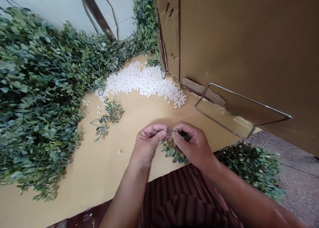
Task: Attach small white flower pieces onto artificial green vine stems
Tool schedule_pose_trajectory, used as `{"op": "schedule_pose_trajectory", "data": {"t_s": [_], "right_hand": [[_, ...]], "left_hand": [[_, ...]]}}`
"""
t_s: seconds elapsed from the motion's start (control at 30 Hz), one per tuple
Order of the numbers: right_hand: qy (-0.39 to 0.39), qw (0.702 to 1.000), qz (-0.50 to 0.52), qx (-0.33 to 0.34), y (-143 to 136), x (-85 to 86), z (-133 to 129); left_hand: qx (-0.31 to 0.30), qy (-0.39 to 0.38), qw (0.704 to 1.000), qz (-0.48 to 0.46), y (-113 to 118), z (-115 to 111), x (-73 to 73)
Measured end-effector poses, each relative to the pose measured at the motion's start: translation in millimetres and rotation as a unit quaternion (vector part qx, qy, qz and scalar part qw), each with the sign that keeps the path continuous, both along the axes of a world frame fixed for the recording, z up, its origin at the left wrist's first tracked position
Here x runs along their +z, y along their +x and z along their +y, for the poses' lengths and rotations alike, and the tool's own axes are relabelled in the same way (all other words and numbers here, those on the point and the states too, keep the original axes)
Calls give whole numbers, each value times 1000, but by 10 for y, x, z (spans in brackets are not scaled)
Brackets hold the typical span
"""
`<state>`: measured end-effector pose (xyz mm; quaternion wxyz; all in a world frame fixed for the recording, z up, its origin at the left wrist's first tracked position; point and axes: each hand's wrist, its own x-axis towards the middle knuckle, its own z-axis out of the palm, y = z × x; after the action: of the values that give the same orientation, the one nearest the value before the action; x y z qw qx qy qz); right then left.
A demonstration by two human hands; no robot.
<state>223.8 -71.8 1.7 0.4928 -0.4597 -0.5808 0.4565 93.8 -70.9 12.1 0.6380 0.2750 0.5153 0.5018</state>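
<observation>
Near the front edge of the table, my two hands meet fingertip to fingertip. My right hand [190, 140] pinches the stem end of an artificial leafy sprig [171, 150], whose green leaves hang below the fingers. Thumb and forefinger of my left hand [151, 138] are pressed together at the tip of that stem; whatever small piece they grip is hidden. Beyond the hands spreads a pile of small white plastic caps [142, 80]. A loose sprig [112, 112] lies to the left, with a small white scrap [120, 151] nearer me.
A big heap of artificial greenery [45, 82] covers the left side. At the right stands a large cardboard box [236, 48], with a bent metal wire frame [224, 123] in front of it. More greenery [251, 168] sits below the table edge on the right.
</observation>
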Motion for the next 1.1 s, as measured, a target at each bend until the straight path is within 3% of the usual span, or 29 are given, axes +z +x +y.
{"op": "schedule_pose_trajectory", "data": {"t_s": [1.1], "right_hand": [[-8,1000,-1,-10,-19,1,5]], "left_hand": [[-11,2,1000,25,-11,8,-22]]}}
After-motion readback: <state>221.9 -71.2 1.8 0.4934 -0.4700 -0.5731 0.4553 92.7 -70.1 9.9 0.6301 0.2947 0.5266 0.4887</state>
